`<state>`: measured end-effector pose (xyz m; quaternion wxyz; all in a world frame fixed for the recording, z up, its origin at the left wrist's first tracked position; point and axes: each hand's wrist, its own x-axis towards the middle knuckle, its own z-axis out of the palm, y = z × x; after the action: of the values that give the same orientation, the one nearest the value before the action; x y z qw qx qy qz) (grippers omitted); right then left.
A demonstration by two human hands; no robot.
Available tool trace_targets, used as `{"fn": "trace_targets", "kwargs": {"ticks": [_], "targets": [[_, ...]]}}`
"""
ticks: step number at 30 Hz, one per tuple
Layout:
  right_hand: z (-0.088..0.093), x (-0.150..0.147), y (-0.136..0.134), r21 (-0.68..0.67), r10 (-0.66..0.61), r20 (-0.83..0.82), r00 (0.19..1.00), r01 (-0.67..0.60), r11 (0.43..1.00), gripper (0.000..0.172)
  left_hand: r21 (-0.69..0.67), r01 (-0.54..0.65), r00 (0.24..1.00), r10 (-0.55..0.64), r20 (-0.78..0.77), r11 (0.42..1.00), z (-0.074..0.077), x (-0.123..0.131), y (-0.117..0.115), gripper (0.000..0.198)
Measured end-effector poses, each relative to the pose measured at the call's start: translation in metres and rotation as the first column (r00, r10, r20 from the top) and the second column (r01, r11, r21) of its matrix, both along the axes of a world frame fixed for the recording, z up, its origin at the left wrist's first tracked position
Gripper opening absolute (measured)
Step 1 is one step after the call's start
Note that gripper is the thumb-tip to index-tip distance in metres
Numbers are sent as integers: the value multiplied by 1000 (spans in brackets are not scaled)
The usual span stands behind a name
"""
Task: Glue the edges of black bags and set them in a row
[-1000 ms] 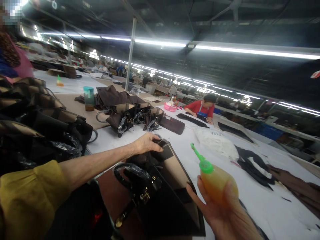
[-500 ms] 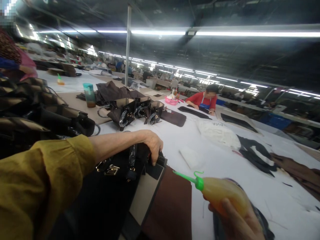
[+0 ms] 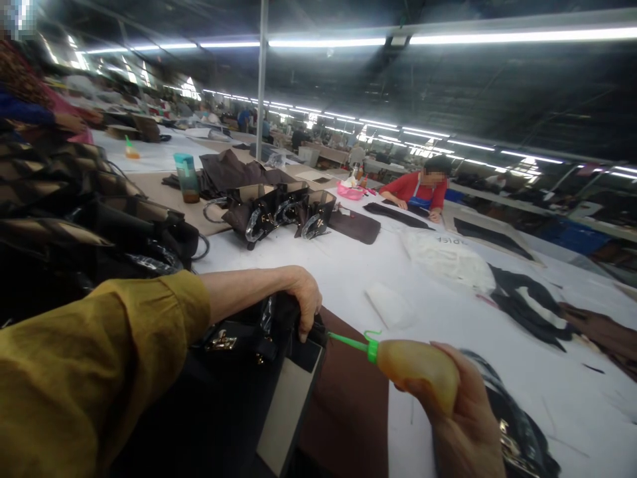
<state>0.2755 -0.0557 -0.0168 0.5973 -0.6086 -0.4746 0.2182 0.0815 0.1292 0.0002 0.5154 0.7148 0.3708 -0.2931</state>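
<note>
My left hand (image 3: 304,299) reaches over a black handbag (image 3: 199,398) and grips its upper edge at the side, fingers bent down over it. Gold hardware and a plastic-wrapped handle show on the bag's front, beside my forearm. In my right hand (image 3: 468,411) is a squeeze bottle (image 3: 418,372) of amber liquid, probably glue, with a green nozzle. The bottle lies nearly level, its thin tip pointing left and close to the bag's side edge. A brown sheet (image 3: 355,398) lies under and beside the bag.
Several black bags crowd the left (image 3: 60,232); a few small bags (image 3: 279,212) stand ahead. A teal-lidded bottle (image 3: 187,179) is behind them. Another black bag (image 3: 517,425) lies right of my right hand. Across the white table (image 3: 348,279), a person in red (image 3: 423,189) leans over dark pieces.
My right hand has moved left and turned, bringing the bottle's nozzle tip to the bag's side edge. My left hand keeps its grip on the bag. The view has shifted slightly.
</note>
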Motion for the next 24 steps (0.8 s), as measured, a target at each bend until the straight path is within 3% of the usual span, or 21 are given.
{"fn": "trace_targets", "kwargs": {"ticks": [8, 15, 19, 24], "targets": [[4, -5, 1, -53, -10, 86, 996, 14, 998, 50, 41, -111, 984, 104, 146, 993, -7, -8, -5, 24], [-2, 0, 7, 0, 24, 120, 992, -24, 1000, 50, 6, -13, 999, 13, 51, 1000, -5, -4, -2, 22], [-2, -5, 4, 25, 22, 60, 998, -23, 999, 49, 6, 21, 999, -21, 31, 1000, -4, -4, 0, 21], [-7, -6, -2, -34, 56, -9, 998, -57, 998, 49, 23, 45, 999, -45, 15, 999, -5, -6, 2, 20]]}}
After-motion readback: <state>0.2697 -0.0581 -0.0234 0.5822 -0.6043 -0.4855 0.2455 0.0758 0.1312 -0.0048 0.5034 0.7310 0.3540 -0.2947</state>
